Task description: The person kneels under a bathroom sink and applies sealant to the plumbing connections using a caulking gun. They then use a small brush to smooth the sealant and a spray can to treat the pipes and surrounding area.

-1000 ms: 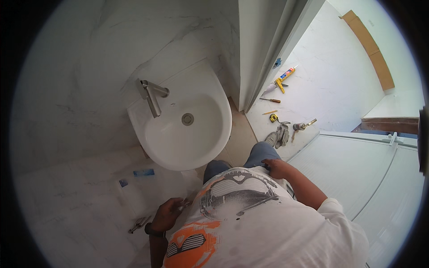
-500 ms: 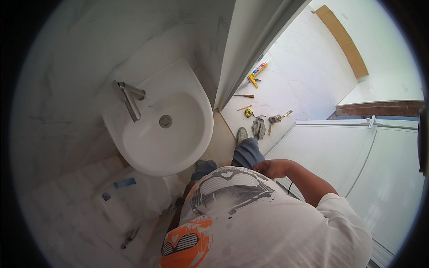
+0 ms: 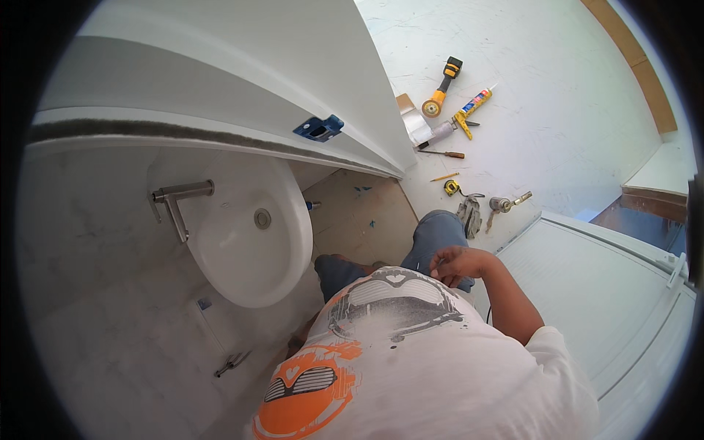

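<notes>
My right hand (image 3: 456, 265) hangs over my right thigh with its fingers curled together. Whatever it may hold is too small or hidden to make out. Only a dark sliver of my left arm (image 3: 295, 345) shows beside my shirt, and the hand itself is out of sight. To the left, a white washbasin (image 3: 290, 249) with a brushed metal faucet (image 3: 183, 202) is fixed to the wall. A white door frame (image 3: 242, 117) with a blue strike plate (image 3: 320, 129) crosses above the basin.
On the floor beyond the doorway lie an orange-and-black power tool (image 3: 443, 86), a caulking gun (image 3: 469, 114), a screwdriver (image 3: 444, 154), a pencil (image 3: 445, 177), a tape measure (image 3: 451, 188), grey gloves (image 3: 470, 214) and a metal lock part (image 3: 506, 204). A white panelled door (image 3: 587, 293) stands right.
The view has shifted toward the doorway, bringing the frame with its blue plate and the power tool into sight. My right knee has come up forward, and my right hand remains near the thigh.
</notes>
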Demonstrator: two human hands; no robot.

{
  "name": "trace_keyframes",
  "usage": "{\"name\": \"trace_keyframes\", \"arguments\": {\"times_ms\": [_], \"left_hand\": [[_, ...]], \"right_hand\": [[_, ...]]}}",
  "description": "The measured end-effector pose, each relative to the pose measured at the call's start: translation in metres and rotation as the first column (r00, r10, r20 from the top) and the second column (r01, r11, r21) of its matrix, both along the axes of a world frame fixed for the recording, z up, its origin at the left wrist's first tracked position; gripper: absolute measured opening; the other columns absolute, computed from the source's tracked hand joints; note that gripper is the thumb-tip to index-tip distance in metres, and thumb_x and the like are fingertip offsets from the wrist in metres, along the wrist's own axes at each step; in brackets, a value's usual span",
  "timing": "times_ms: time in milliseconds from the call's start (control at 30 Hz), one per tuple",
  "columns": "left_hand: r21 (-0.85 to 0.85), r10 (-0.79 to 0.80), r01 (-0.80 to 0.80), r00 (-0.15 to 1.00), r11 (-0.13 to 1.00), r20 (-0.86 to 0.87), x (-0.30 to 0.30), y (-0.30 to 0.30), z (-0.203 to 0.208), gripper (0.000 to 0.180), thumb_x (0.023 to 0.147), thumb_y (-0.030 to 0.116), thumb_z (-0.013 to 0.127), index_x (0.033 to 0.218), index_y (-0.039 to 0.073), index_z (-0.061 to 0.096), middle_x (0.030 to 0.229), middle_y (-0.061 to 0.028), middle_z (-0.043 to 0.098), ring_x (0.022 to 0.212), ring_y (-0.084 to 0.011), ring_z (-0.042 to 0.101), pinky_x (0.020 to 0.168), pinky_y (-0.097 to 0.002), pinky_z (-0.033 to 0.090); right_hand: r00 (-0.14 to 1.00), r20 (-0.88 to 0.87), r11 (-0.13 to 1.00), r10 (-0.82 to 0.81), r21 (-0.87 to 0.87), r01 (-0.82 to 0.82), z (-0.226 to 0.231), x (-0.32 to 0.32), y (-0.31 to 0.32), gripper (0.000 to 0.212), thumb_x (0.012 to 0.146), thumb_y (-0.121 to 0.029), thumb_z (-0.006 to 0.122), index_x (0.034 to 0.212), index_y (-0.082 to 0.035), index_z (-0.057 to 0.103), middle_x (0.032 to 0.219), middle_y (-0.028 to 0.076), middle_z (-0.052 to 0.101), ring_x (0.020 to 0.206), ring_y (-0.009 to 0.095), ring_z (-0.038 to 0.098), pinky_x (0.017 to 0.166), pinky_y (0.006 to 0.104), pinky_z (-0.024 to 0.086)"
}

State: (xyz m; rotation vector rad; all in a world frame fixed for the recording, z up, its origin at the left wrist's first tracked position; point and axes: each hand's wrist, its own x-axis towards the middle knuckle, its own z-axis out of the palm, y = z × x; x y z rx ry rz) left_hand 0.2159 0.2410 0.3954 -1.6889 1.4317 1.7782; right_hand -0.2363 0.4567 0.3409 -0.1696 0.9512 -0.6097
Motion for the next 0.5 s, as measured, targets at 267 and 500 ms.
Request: {"name": "trace_keyframes", "arguments": {"times_ms": [267, 500], "left_hand": [[0.101, 0.011, -0.007, 0.999, 0.995, -0.038, -0.032, -0.017, -0.095, 0.037, 0.101, 0.012, 0.063, 0.135, 0.001, 0.054, 0.126, -0.0147, 0.067, 0.117, -0.0235, 0.065, 0.104, -0.0359, 0.051], [0.169, 0.04, -0.023, 0.994, 0.985, -0.099, -0.05, -0.033, -0.18, 0.036, 0.101, 0.011, 0.062, 0.134, 0.001, 0.055, 0.126, -0.0146, 0.067, 0.117, -0.0232, 0.065, 0.103, -0.0358, 0.052]], "right_hand": [[0.291, -0.711, 0.593, -0.64, -0.216, 0.776, -0.178, -0.097, 0.021, 0.034, 0.094, -0.028, 0.071, 0.115, -0.002, 0.064, 0.094, 0.006, 0.069, 0.078, 0.015, 0.066, 0.069, 0.0293, 0.054], [0.228, -0.823, 0.761, -0.521, -0.326, 0.56, -0.292, -0.183, -0.084, 0.035, 0.092, -0.029, 0.072, 0.113, -0.002, 0.065, 0.089, 0.007, 0.069, 0.076, 0.015, 0.066, 0.064, 0.0305, 0.053]]}}
